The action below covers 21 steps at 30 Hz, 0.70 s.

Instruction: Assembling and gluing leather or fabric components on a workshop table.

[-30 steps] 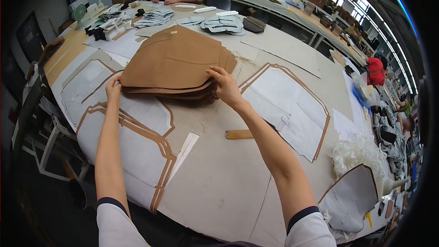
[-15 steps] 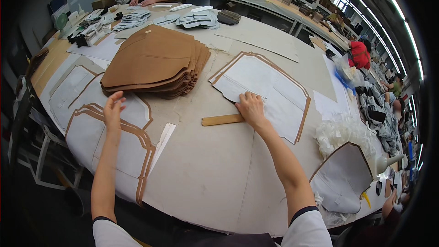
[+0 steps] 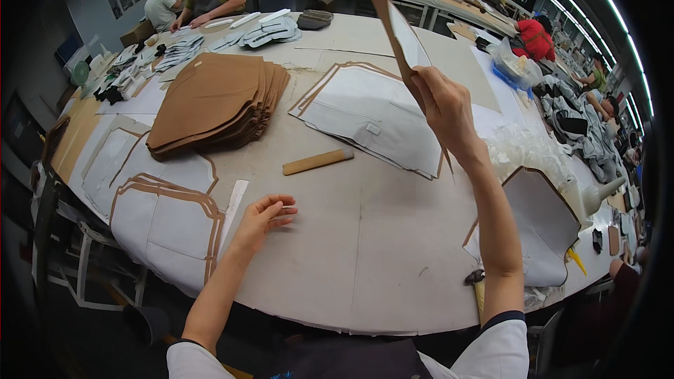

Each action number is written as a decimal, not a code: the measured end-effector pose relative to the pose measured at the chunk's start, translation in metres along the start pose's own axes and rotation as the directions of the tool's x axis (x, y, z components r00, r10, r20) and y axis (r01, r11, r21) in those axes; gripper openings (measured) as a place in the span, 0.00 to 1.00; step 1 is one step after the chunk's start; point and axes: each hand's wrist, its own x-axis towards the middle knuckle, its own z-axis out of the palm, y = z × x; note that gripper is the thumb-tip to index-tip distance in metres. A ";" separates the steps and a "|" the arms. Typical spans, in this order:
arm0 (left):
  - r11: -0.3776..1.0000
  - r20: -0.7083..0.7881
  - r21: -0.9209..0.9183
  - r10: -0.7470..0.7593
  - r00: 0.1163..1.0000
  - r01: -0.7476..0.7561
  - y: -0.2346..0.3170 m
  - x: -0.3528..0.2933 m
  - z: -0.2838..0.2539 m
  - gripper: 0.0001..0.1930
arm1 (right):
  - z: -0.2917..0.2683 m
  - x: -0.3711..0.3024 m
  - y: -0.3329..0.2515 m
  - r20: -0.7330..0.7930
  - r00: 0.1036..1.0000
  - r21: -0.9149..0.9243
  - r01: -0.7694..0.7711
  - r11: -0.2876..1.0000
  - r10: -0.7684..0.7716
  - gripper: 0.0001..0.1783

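Note:
My right hand (image 3: 449, 112) pinches the edge of a brown panel with a white backing (image 3: 388, 24), raised on edge above the table. Below and left of it lies a pile of similar panels (image 3: 344, 109), white side up with brown borders. My left hand (image 3: 263, 221) hovers over the table with fingers apart and nothing in it. A flat wooden strip (image 3: 316, 161) rests between the hands, a little farther off. Left of that strip stands a thick stack of brown panels (image 3: 210, 98), brown side up. More white-backed panels (image 3: 168, 221) overlap near the left table edge.
On the right are a curved white-backed piece (image 3: 537, 214), crumpled clear plastic (image 3: 526, 151), a white bottle with a nozzle (image 3: 597, 193) and a hammer-like tool (image 3: 476, 281). Grey cut pieces (image 3: 270, 31) lie at the back. A person in green (image 3: 217, 3) works at the far left.
My right hand has lifted a panel off the white-backed pile and swung it up and right. My left hand has moved from beside the brown stack rightward and nearer. The view has shifted.

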 end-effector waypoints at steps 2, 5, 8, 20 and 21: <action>0.998 0.065 -0.003 -0.056 0.996 0.057 0.002 0.001 0.002 0.19 | -0.033 -0.007 -0.050 0.154 0.983 0.000 0.098 0.995 -0.097 0.09; 0.971 0.238 -0.182 -0.112 0.965 0.158 0.008 0.011 0.011 0.28 | -0.043 -0.049 -0.105 0.179 0.931 0.129 0.297 0.946 -0.317 0.16; 0.967 0.292 -0.111 0.252 0.923 -0.230 -0.054 0.034 -0.035 0.35 | -0.039 -0.109 -0.170 0.313 0.865 0.209 0.339 0.917 -0.391 0.22; 0.969 0.120 0.176 -0.195 0.973 0.173 0.015 0.055 -0.043 0.23 | 0.077 -0.209 -0.071 0.414 0.902 0.043 -0.153 0.987 0.122 0.09; 0.969 0.123 0.173 -0.197 0.973 0.174 0.016 0.065 -0.037 0.23 | 0.081 -0.210 -0.038 0.354 0.923 -0.113 -0.117 0.987 0.150 0.13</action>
